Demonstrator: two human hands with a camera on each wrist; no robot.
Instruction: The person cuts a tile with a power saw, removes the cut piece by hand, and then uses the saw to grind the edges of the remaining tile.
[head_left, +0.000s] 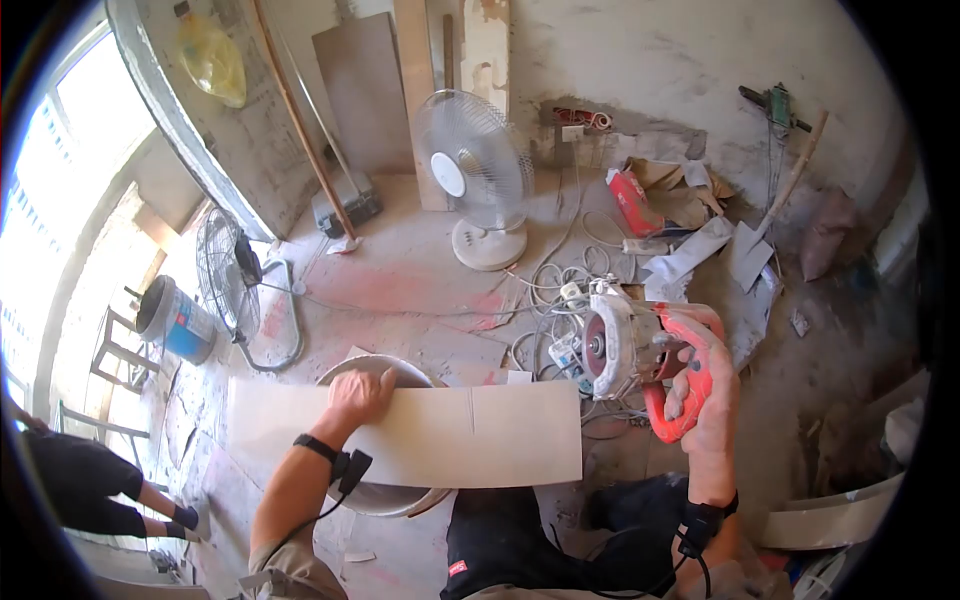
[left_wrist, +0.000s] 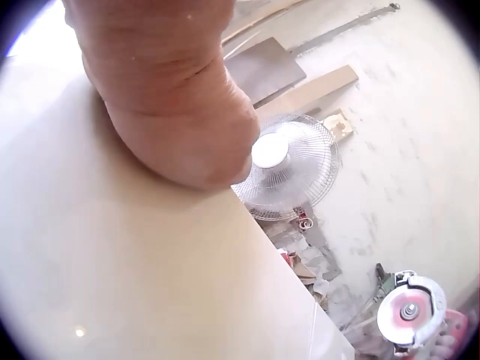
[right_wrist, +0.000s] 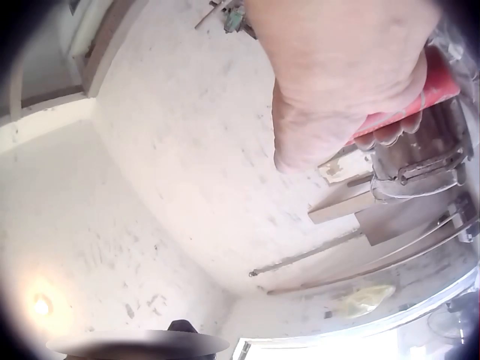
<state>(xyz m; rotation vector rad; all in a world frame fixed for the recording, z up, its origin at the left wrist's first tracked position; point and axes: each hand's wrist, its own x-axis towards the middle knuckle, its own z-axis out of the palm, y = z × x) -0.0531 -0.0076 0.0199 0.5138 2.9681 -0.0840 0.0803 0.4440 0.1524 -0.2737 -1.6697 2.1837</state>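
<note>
Our left hand (head_left: 362,396) grips the far edge of a pale panel (head_left: 490,435) atop a bucket (head_left: 385,500), fingers curled; our right hand (head_left: 716,405) wraps its fingers round a red-handled power cutter (head_left: 618,350) near the panel's right end.

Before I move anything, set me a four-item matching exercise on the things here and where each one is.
1. power tool
2. pale panel
3. yellow bag
4. white fan

A. hanging high toward the left of the head view
B. held in the right hand
C. upright, in front of the leaning boards
D. lying over the round tub, with the left hand at its far edge

Pairs: 1-B, 2-D, 3-A, 4-C
</note>
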